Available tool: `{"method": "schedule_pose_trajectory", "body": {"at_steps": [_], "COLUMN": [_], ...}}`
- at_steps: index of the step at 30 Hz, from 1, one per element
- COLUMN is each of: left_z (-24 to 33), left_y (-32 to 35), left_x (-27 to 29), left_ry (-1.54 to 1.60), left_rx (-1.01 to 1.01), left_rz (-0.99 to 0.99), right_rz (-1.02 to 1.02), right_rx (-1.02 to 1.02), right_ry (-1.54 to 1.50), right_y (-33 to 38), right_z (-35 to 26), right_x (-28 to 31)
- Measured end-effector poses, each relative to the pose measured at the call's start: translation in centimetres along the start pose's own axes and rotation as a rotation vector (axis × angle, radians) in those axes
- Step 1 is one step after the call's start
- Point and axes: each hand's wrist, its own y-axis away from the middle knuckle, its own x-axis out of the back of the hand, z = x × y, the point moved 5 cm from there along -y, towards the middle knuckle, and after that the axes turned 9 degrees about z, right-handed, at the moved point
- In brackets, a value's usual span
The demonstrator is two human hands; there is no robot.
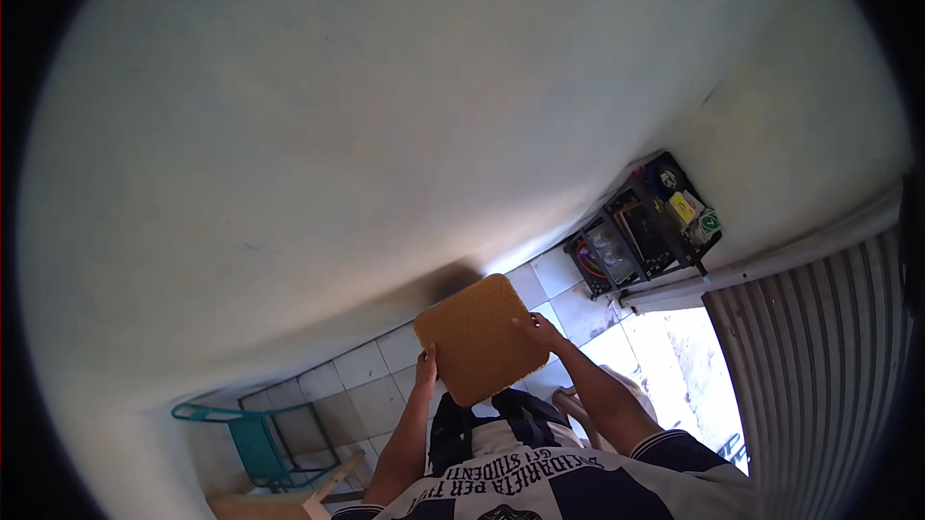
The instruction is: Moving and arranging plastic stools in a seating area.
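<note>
Between my two hands is a flat, tan, square pad (479,339) with rounded corners, a finely patterned face and a rough lower right edge. My left hand (427,371) grips its left edge, thumb on the face. Across from it, my right hand (541,332) holds the right edge, also with the thumb on top. The fingers of both hands are mostly hidden behind the pad. It is held up in front of me, above the tiled floor, slightly turned.
A pale wall (385,134) rises ahead. A dark shelf rack (641,231) with various small items stands at the right, near a bright doorway (689,366) and a corrugated metal sheet (819,356). At lower left are a green chair (255,448) and a wooden piece of furniture (270,506).
</note>
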Motion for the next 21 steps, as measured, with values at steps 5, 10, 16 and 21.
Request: {"method": "schedule_pose_trajectory", "body": {"at_steps": [5,10,16,21], "left_z": [-0.4,1.0,3.8,8.7], "left_y": [-1.4,1.7,5.4,11.9], "left_x": [0.9,0.5,1.7,2.6], "left_ry": [-0.037,0.024,0.202,0.38], "left_rx": [0.008,0.093,-0.038,-0.182], "left_rz": [0.073,0.049,0.147,-0.01], "right_rz": [-0.053,0.008,0.088,-0.132], "right_rx": [-0.041,-0.022,-0.001,0.025], "right_ry": [-0.051,-0.094,-0.169,-0.538], "right_y": [-2.0,-1.5,0.9,4.3], "right_z": [-0.1,1.2,-1.8,-2.7], "right_x": [-1.1,-0.6,1.3,4.9]}}
